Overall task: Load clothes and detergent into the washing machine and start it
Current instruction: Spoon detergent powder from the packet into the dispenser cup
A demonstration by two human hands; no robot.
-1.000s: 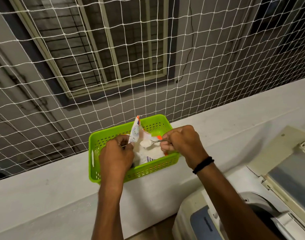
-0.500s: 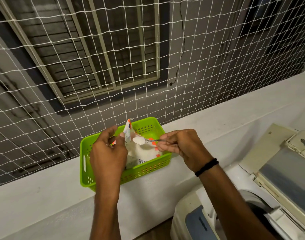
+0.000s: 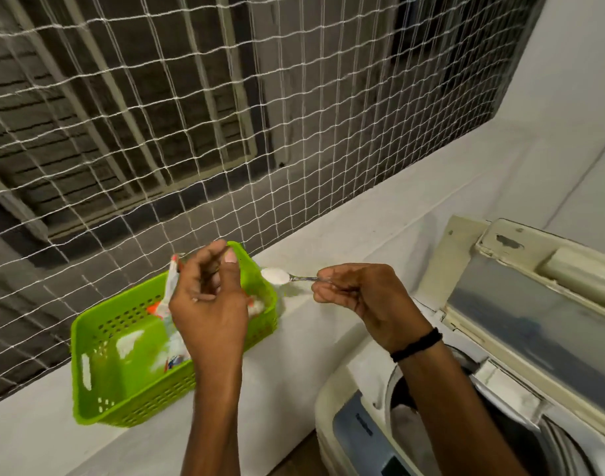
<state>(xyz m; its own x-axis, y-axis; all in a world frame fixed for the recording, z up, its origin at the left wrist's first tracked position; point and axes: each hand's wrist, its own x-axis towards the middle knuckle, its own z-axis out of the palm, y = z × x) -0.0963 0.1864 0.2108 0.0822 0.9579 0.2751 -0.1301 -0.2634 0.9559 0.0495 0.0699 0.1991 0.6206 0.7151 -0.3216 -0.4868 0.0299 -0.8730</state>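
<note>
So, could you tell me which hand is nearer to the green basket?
Left. The left hand is directly over the green basket, by the detergent packet; the right hand, holding the spoon, is off past its right end.

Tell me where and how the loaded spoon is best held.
Grip the spoon by the end of its thin handle, from the right, as the right hand pinches it: its bowl points left, heaped with white powder, so that grip holds it level.

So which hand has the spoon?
The right hand, with the black wristband, pinches the spoon of white powder; the left hand has none.
</note>
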